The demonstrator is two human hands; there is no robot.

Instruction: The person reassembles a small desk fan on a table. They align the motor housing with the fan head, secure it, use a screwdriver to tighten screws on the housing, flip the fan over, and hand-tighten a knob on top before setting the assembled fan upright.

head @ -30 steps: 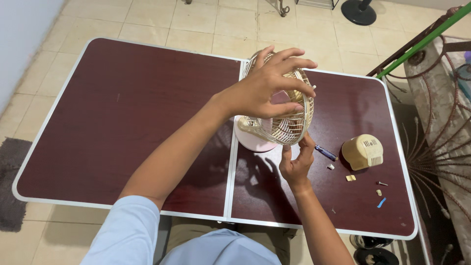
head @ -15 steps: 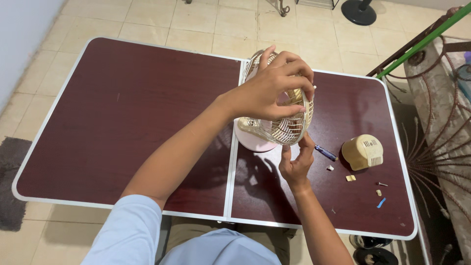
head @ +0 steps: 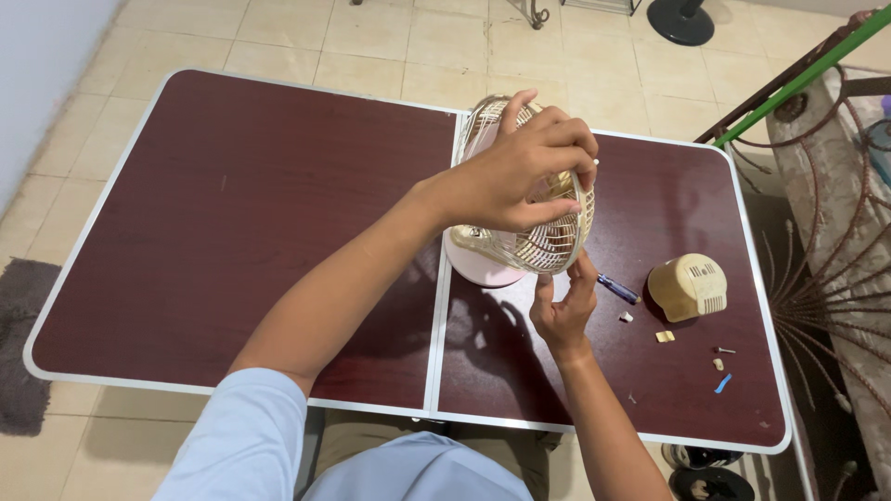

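Left hand [head: 520, 172] clamps over the top of the cream fan cage [head: 534, 209], fingers curled into the wires, cage tilted above its pink base [head: 478, 269] mid-table [head: 232, 213]. Right hand [head: 561, 311] sits just below the cage's lower rim, fingers pinching there. Right of the cage: a blue-handled screwdriver [head: 617, 289], then an unlabelled cream motor cover [head: 689, 286].
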